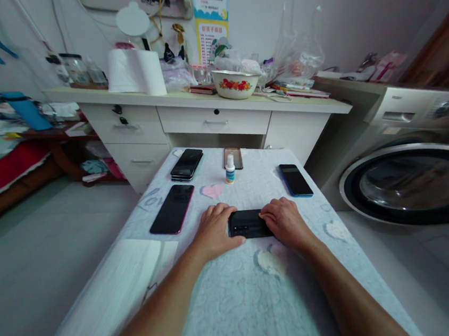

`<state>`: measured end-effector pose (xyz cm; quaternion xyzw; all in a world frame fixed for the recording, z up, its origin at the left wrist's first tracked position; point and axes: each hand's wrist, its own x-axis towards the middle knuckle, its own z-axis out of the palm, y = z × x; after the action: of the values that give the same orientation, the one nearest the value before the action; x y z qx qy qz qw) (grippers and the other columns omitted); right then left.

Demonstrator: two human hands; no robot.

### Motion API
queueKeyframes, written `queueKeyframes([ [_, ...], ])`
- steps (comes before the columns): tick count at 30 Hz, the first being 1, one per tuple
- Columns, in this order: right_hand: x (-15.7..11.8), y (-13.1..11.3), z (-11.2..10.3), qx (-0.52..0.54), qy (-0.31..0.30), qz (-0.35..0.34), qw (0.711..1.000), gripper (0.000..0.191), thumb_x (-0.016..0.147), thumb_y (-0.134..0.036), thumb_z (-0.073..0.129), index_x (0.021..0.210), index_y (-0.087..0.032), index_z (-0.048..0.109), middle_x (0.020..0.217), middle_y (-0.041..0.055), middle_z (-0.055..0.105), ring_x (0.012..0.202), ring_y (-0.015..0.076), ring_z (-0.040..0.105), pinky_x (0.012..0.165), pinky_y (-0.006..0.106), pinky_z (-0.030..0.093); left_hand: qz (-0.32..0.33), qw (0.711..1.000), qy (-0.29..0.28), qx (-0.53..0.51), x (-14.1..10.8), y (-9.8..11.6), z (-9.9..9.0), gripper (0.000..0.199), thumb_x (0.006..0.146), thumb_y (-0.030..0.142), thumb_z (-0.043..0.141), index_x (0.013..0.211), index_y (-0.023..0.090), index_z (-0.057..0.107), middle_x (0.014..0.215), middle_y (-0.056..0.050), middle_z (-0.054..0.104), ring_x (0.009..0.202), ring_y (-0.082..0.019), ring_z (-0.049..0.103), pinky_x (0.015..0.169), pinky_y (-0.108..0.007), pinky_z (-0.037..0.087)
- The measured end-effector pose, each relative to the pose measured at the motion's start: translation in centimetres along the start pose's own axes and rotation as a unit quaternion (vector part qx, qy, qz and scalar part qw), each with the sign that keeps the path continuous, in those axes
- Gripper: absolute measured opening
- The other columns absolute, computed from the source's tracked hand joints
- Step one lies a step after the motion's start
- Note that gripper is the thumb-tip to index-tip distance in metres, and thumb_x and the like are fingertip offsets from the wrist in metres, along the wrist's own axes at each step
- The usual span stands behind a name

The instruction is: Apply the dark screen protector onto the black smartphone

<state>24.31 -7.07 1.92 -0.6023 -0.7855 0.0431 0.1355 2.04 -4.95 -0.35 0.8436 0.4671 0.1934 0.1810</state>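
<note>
A black smartphone [251, 229] lies on the cloth-covered table with its back and camera block facing up. My left hand [214, 230] grips its left end, fingers along the far edge and thumb at the near edge. My right hand [288, 220] is closed over the right end, fingertips bent onto the phone's back; that end is hidden. Left of my hands lies a dark phone with a pink edge [172, 209]. Beyond it is a stack of phones [186, 164]. A small white-capped bottle [230, 170] stands upright ahead of my hands.
A blue-edged phone [295, 180] lies at the table's right side, and a shallow brown-rimmed tray or case [238, 158] at the far edge. Behind stands a white desk [215, 116] bearing a flowered bowl [236, 84] and paper rolls. A washing machine [407, 116] is on the right.
</note>
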Motion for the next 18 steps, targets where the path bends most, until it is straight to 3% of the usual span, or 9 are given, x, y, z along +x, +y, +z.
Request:
queueKeyframes([
  [10,0.10,0.70,0.47,-0.021,0.046,0.054,0.997,0.019,0.089,-0.024,0.051,0.089,-0.024,0.070,0.087,0.0044,0.065,0.084,0.0193,0.049,0.078,0.032,0.028,0.002,1.000,0.002,-0.005,-0.03,-0.02,-0.06,0.061,0.063,0.041,0.071,0.119,0.025,0.051,0.120,-0.005,0.053,0.108,-0.027,0.047,0.097,-0.041,0.038],
  [18,0.26,-0.18,0.55,-0.023,0.035,0.037,0.998,0.019,0.088,-0.021,0.051,0.089,-0.022,0.069,0.087,0.0049,0.064,0.086,0.0193,0.048,0.079,0.031,0.029,-0.001,1.000,0.001,-0.004,-0.01,0.01,-0.08,0.061,0.063,0.040,0.071,0.119,0.026,0.051,0.120,-0.005,0.053,0.109,-0.028,0.046,0.097,-0.041,0.037],
])
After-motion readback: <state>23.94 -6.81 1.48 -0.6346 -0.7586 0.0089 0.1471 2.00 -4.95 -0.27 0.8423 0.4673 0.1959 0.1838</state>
